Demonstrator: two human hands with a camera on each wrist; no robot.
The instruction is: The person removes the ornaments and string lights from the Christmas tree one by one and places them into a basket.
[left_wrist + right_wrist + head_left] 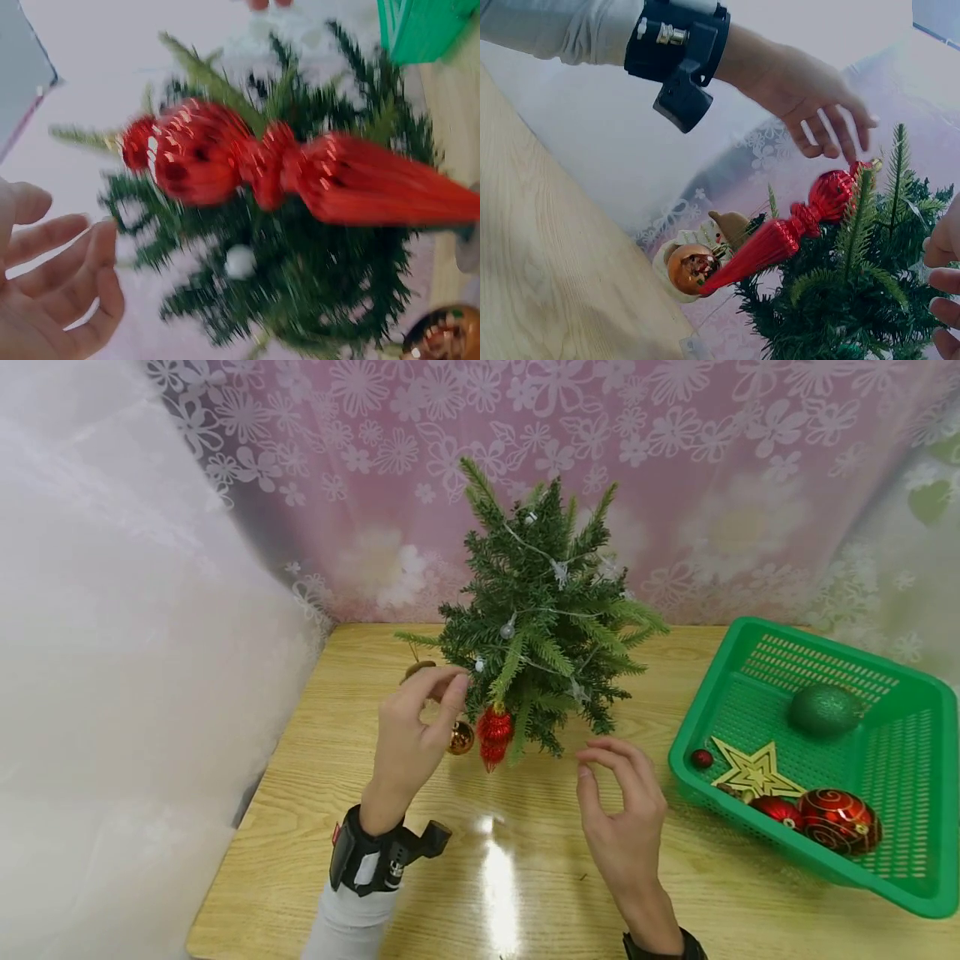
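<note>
A small artificial Christmas tree (555,602) stands on the wooden table. From its front left side hangs a shiny red finial-shaped ornament (495,737), long and pointed in the left wrist view. My left hand (412,727) is beside the ornament's top with loosely bent fingers, apart from it in the left wrist view and holding nothing. A gold ball ornament (694,268) hangs low on the left, in front of a pale figure with a brown hat (731,226), which my left hand partly hides in the head view. My right hand (626,814) hovers right of the tree, fingers relaxed, holding nothing.
A green plastic basket (817,868) stands on the right. Inside lie a gold star (757,770), a green ball (825,710), a red patterned ball (838,821) and smaller red ornaments. A light string (558,572) winds round the tree. Floral curtain (360,485) hangs behind.
</note>
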